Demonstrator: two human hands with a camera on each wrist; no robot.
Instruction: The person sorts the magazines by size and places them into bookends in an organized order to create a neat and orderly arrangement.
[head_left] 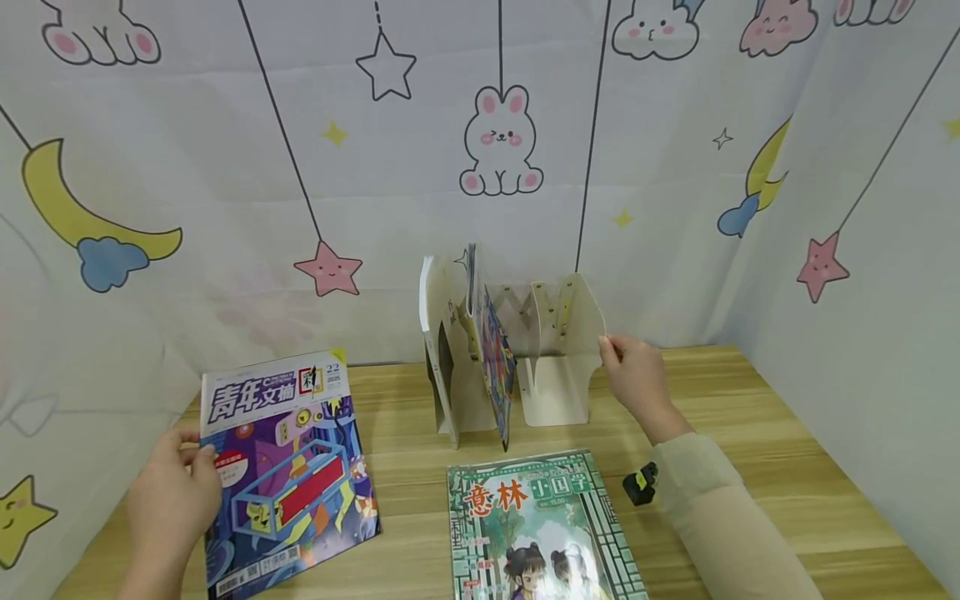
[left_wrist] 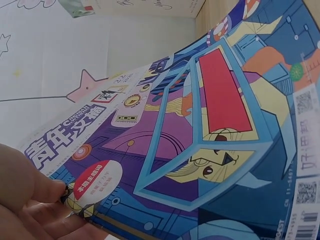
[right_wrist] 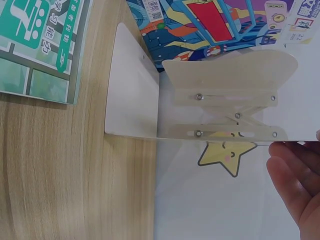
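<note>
The left hand [head_left: 176, 496] pinches the left edge of a purple and blue magazine [head_left: 288, 475], which is held up at a tilt; in the left wrist view its thumb lies on the cover [left_wrist: 225, 100]. The right hand [head_left: 641, 379] pinches the outer edge of the cream bookend's right panel [head_left: 581, 333] between thumb and fingers. In the bookend's left part stand a white-edged book [head_left: 438, 350] and a thin colourful magazine [head_left: 497, 358], which leans. The right wrist view shows the bookend's base plate [right_wrist: 132, 90] and hinged, riveted bars [right_wrist: 235, 100].
A green magazine [head_left: 543, 525] lies flat at the table's front middle. Beside the right sleeve sits a small black and yellow object [head_left: 641, 485]. Behind the wooden table [head_left: 787, 483] hangs a patterned white curtain [head_left: 420, 167].
</note>
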